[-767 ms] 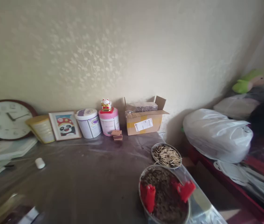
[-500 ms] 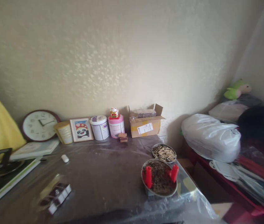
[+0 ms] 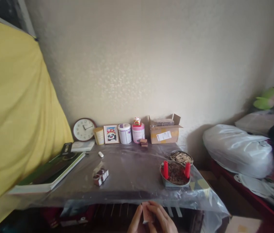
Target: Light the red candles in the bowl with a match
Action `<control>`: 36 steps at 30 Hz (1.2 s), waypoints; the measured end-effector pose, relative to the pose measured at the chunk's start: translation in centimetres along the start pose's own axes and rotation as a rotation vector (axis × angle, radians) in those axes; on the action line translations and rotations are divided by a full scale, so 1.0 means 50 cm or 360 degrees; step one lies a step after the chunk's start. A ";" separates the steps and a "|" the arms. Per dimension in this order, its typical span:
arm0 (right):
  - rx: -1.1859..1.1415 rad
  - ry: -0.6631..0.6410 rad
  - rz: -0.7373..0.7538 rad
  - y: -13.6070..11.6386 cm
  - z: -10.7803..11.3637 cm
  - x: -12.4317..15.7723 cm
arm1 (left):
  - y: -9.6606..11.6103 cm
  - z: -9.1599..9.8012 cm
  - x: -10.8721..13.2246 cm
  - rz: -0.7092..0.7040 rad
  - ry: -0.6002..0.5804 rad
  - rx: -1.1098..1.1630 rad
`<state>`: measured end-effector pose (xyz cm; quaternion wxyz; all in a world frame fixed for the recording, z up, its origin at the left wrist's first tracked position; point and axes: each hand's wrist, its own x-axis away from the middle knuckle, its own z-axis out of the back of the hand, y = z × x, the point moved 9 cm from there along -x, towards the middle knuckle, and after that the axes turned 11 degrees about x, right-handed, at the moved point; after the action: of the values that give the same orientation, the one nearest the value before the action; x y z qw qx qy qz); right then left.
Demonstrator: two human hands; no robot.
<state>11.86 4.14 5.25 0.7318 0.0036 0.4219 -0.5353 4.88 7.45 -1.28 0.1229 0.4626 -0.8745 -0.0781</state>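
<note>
Below the table's front edge, a small pinkish matchbox [image 3: 147,212] is held between both hands. My left hand [image 3: 135,222] is closed on its left side. My right hand [image 3: 163,219] grips it from the right, with fingers over its face. The lower parts of both hands fall outside the picture. On the table [image 3: 132,171] beyond, a torn plastic pack of matchboxes [image 3: 100,176] lies to the left. Several loose matchboxes [image 3: 144,142] are stacked by the pink tin. A round dish of matchsticks [image 3: 182,158] sits at the right.
In front of the dish, a basin of dark soil [image 3: 176,174] holds two red candles. An open carton [image 3: 164,133], a pink tin [image 3: 138,133], a white tin [image 3: 125,133], a panda picture [image 3: 111,134] and a clock [image 3: 83,130] line the wall. A green-covered board [image 3: 49,170] lies left.
The view has swung left and drawn back, so the table looks smaller and more yellow cloth shows. Both hands have come into view at the bottom with a matchbox.
</note>
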 end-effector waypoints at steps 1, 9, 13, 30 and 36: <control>0.0042 -0.0051 0.0039 -0.004 0.001 -0.002 | -0.004 0.004 -0.002 0.0005 -0.0007 0.0015; 0.0258 -0.0110 0.0277 -0.038 0.028 -0.009 | -0.028 0.009 -0.012 0.0127 -0.0215 0.0064; 0.0258 -0.0081 0.0218 -0.037 0.028 -0.008 | -0.026 -0.002 -0.003 0.0090 -0.0207 0.0107; 0.0122 0.0046 -0.0157 -0.028 0.017 0.006 | -0.026 -0.049 0.028 0.0037 -0.0269 0.0162; -0.0150 -0.0256 -0.0207 -0.010 0.012 -0.009 | -0.010 -0.030 0.028 -0.0008 -0.0134 0.0118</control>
<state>11.82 4.01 6.16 0.7264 -0.1012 0.3857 -0.5598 4.96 5.99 0.24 0.0684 0.4653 -0.8801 -0.0653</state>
